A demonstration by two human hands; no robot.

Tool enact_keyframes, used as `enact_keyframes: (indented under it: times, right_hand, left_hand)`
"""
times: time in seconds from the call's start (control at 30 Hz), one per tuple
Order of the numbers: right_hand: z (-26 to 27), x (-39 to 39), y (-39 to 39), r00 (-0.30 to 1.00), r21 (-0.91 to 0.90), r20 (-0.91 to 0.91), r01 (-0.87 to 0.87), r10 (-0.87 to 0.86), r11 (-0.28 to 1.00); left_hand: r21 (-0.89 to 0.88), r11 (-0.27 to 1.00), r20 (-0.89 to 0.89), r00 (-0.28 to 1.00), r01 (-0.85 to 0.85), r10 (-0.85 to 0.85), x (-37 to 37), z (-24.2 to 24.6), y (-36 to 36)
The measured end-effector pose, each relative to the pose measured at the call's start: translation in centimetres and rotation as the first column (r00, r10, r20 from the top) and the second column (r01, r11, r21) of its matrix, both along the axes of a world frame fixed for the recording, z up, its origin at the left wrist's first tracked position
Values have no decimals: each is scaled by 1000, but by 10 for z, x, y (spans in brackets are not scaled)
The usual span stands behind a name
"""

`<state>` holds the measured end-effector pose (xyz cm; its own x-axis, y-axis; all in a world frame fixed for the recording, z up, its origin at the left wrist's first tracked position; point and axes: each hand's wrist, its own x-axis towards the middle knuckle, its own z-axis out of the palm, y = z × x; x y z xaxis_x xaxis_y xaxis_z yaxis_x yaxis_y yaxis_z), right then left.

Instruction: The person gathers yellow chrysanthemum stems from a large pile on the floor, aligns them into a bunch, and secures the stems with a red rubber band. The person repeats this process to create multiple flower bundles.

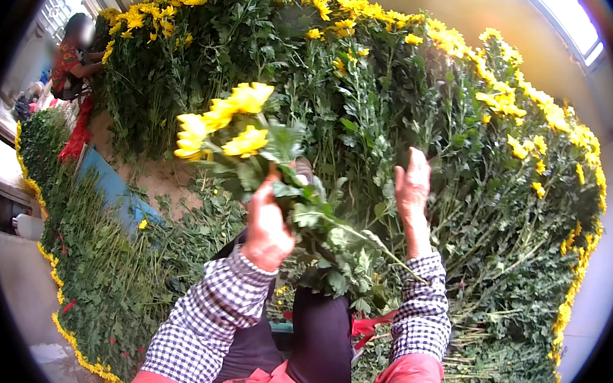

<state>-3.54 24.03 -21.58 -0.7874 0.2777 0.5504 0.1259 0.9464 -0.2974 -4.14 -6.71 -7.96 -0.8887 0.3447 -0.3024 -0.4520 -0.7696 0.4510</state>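
Observation:
My left hand (268, 223) is closed around several leafy stems of yellow chrysanthemums (249, 99); their blooms point to the upper left and one stem reaches down to the right, towards my right sleeve. My right hand (414, 184) is raised in front of the heap of cut chrysanthemums (363, 106), fingers extended, holding nothing. Below the held bunch, leafy greenery lies over and beside my knee. Red strips (369, 326) show beside my knee.
Chrysanthemum stacks curve around me on both sides, blooms outward. A blue sheet (112, 181) lies on the bare floor to the left, near a red ribbon bundle (79, 130). Another person (71, 62) is at the far left end of the heap.

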Motion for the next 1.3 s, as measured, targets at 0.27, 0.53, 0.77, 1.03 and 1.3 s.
enact_keyframes:
  times: [0.27, 0.53, 0.77, 1.03, 1.3]
  right_hand:
    - [-85, -74, -51, 890, -95, 402, 274, -215, 957]
    - [76, -22, -6, 963, -73, 219, 178, -158, 981]
    - [222, 94, 31, 985, -141, 98, 152, -139, 978]
    - [171, 153, 83, 839, -6, 415, 391, -354, 920]
    - [-1, 282, -14, 911, -444, 130, 406, -391, 798]
  left_hand:
    - [-82, 989, -96, 988, -125, 117, -27, 3, -47]
    - [-13, 996, -27, 995, -91, 91, -25, -9, -24]
    - [124, 992, 48, 999, -16, 10, -28, -43, -1]
    - [81, 997, 11, 1000, 21, -22, -27, -46, 13]
    - [172, 948, -118, 961, 268, -250, -13, -17, 4]
